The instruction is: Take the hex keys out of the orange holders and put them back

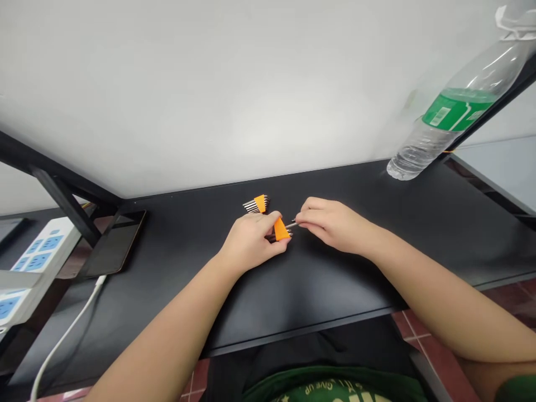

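My left hand [255,237] is closed around an orange hex key holder [282,229], gripping it between thumb and fingers. Several metal keys stick out of both sides of it. From the right, my right hand [324,222] pinches a thin metal hex key [292,224], whose other end reaches the holder's right side. Whether that key sits inside a slot cannot be made out. Just behind my left hand, a second orange hex key holder [261,204] lies on the black table [310,290], with a row of silver keys through it.
A phone [115,244] with a white charging cable [71,335] lies at the left, beside a black metal frame [67,195]. Beyond it is a white power strip [39,262]. A clear plastic bottle with a green label [456,109] stands at the back right, near the wall.
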A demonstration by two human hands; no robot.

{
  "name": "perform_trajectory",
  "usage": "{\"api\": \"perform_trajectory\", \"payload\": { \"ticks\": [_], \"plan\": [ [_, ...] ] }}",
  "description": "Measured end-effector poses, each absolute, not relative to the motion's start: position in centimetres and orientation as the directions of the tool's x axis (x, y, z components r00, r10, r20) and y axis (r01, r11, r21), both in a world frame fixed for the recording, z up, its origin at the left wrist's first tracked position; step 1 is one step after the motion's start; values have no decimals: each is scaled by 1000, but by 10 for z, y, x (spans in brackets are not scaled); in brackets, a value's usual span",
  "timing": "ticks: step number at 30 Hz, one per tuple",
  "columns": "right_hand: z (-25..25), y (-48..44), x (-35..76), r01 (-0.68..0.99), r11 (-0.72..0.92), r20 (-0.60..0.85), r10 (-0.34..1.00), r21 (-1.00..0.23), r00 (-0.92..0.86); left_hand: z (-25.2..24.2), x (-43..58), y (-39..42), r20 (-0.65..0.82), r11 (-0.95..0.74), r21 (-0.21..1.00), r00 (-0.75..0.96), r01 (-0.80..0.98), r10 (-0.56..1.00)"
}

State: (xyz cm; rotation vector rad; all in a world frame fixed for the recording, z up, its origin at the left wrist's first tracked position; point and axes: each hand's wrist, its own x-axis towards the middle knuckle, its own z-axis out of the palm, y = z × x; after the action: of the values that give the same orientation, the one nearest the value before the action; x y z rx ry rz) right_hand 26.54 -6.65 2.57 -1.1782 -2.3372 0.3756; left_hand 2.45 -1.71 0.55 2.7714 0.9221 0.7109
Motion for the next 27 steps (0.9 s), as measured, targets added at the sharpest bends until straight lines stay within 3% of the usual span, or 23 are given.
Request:
{"api": "perform_trajectory", "payload": {
  "ticks": [8, 15, 17, 20, 23, 27],
  "plan": [
    [14, -65, 248, 545, 619, 394, 783, -565, -480, 7, 26, -16, 421, -827, 202, 715, 525, 557],
    [11, -59, 250, 465, 483, 297, 859, -742, -417, 5, 26, -16, 391, -830, 218, 733, 514, 557],
    [11, -57, 254, 480, 508, 310, 846, -716, -433, 5, 26, -17, 344, -808, 243, 731, 537, 589],
    [10, -53, 266, 611, 536, 331, 843, -582, -424, 5, 26, -17, 298, -764, 295, 705, 573, 644],
    [8, -47, 282, 782, 443, 248, 896, -439, -368, 3, 24, -15, 303, -749, 309, 686, 586, 661],
    [4, -43, 292, 846, 383, 133, 923, -371, -360, 0, 22, -13, 302, -750, 299, 688, 589, 660]
  ]
}}
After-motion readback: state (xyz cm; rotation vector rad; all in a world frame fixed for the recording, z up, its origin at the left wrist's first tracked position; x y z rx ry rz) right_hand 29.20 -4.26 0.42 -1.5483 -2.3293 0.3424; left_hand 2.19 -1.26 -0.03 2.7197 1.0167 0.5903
